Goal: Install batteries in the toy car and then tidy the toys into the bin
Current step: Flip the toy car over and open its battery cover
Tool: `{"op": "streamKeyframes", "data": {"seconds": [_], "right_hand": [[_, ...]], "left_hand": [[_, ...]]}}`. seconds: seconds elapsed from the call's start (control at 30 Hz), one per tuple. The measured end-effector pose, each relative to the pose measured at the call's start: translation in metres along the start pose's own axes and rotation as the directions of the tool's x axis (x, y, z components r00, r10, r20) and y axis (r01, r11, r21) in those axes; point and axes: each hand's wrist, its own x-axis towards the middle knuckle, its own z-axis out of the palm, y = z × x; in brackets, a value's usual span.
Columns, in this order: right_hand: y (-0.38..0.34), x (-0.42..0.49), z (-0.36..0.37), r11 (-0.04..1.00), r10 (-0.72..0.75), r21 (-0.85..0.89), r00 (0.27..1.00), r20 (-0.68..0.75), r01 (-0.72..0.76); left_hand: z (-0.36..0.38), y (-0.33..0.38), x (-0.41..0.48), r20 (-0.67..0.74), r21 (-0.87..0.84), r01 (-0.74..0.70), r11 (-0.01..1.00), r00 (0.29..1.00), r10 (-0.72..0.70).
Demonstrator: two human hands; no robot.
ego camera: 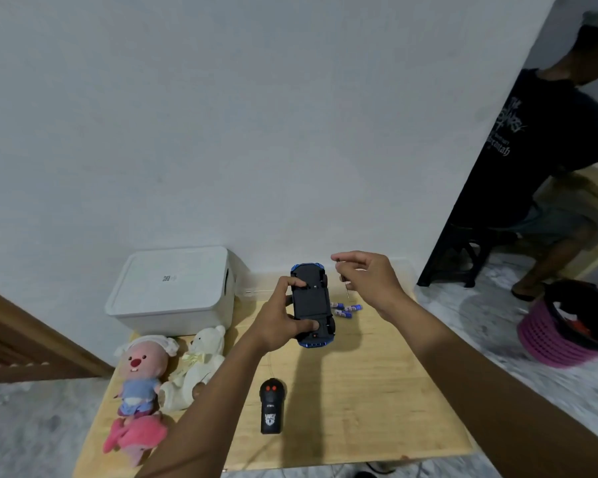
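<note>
Left hand (279, 320) grips toy car (313, 305) belly-up, thumb on underside. Right hand (366, 277) pinches thin screwdriver (345, 286) just beside it. Batteries (346, 309) under right hand on bench (377, 391).

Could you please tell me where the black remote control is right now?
In the head view, the black remote control lies flat on the wooden table, centre-left, right of the cream teddy bear and nearer the camera than the held toy car.

The person's left hand (273, 327) and right hand (368, 277) were bare, as were both forearms (204, 408), which showed uncovered from the wrists down to the bottom edge and lower right corner of the frame
</note>
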Motion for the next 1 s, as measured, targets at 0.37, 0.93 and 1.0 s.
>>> {"op": "streamKeyframes", "data": {"seconds": [0.37, 0.93, 1.0], "right_hand": [[0.064, -0.031, 0.019, 0.959, 0.271, 0.094, 0.962, -0.019, -0.268], [0.222, -0.013, 0.058, 0.771, 0.408, -0.48, 0.903, -0.132, -0.419], [0.225, -0.015, 0.058, 0.779, 0.399, -0.478, 0.909, -0.121, -0.406]], "left_hand": [[-0.015, -0.04, -0.011, 0.079, 0.04, 0.029, 0.999, 0.996, -0.032], [0.016, -0.122, 0.002, 0.073, -0.006, 0.19, 0.982, 0.979, -0.19], [0.019, -0.126, 0.005, 0.068, -0.021, 0.198, 0.98, 0.978, -0.196]]}}
